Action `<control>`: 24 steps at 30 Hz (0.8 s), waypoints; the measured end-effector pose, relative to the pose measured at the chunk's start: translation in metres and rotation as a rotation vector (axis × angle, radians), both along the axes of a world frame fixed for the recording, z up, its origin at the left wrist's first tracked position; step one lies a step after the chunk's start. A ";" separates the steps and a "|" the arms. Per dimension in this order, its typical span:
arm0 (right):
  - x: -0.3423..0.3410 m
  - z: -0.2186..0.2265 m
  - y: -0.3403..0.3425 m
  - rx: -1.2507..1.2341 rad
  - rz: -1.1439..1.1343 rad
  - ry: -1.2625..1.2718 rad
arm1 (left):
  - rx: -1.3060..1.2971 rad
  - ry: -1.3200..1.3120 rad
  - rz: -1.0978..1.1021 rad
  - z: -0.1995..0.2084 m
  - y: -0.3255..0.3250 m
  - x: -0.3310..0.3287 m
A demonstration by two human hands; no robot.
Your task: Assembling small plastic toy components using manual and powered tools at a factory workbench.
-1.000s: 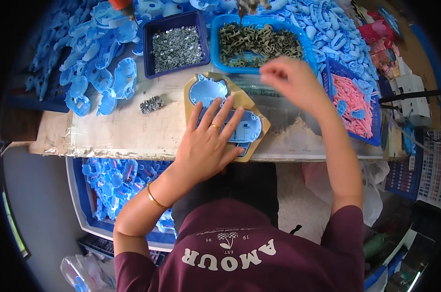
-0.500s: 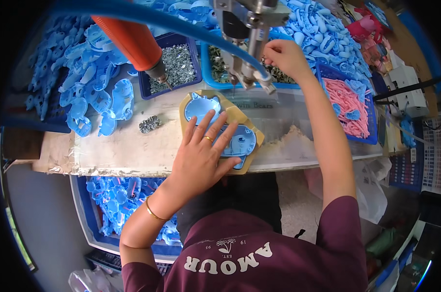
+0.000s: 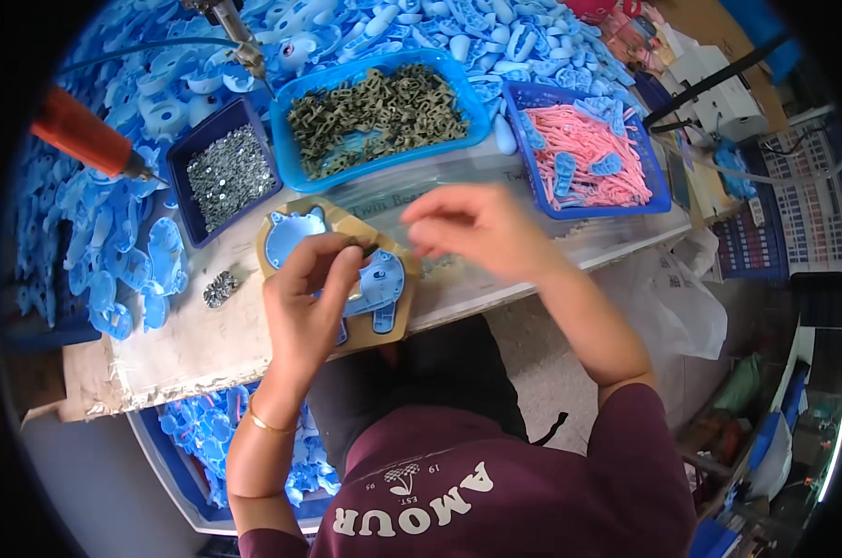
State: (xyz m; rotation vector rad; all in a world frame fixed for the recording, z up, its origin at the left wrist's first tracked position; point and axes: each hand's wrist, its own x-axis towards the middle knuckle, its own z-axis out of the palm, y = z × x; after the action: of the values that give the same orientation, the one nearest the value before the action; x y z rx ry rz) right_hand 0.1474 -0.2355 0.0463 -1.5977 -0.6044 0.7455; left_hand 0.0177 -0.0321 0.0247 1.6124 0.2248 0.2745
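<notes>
My left hand [image 3: 304, 302] is over the tan holder [image 3: 400, 325], its thumb and fingertips pinched on a small dark part [image 3: 369, 250]. The part's exact kind is too small to make out. In the holder lie light-blue plastic toy shells: a rounded one [image 3: 286, 244] and a flatter one [image 3: 381, 277], partly covered by my left hand. To the right of the holder, above the bench, is my right hand [image 3: 481, 228]. Motion smears its curled fingers, and whether they hold anything is unclear.
Behind the holder stand a blue tray [image 3: 484, 126] of olive-brown small parts and a dark box [image 3: 274, 181] of silvery screws. A basket [image 3: 616, 206] holds pink strips. An orange power screwdriver [image 3: 81, 132] hangs left, near heaped blue shells [image 3: 165, 256]. Loose screws [image 3: 221, 289] lie on the bench.
My left hand has lifted from lying spread on the shells and now pinches a small dark part. My right hand has come back from the tray of parts. The view has shifted.
</notes>
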 end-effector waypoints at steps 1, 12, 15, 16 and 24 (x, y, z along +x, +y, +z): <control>0.016 -0.002 -0.016 -0.075 -0.080 -0.142 | -0.003 0.007 0.007 0.004 0.004 -0.005; 0.166 -0.042 -0.155 -0.774 -0.345 -1.153 | -0.041 -0.012 -0.091 0.006 0.011 -0.015; 0.173 -0.050 -0.152 -0.840 -0.310 -1.175 | -0.027 -0.015 -0.095 0.003 0.010 -0.015; 0.175 -0.051 -0.153 -0.813 -0.305 -1.127 | -0.025 -0.015 -0.096 0.003 0.009 -0.015; 0.185 -0.039 -0.168 -0.483 -0.452 -0.700 | -0.014 0.010 -0.093 0.004 0.007 -0.015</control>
State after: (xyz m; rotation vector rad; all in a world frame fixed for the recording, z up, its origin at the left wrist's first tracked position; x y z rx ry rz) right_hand 0.3325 -0.4030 0.0077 -2.3644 -0.5367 -0.0426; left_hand 0.0028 -0.0249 0.0283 1.6058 0.1588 0.1925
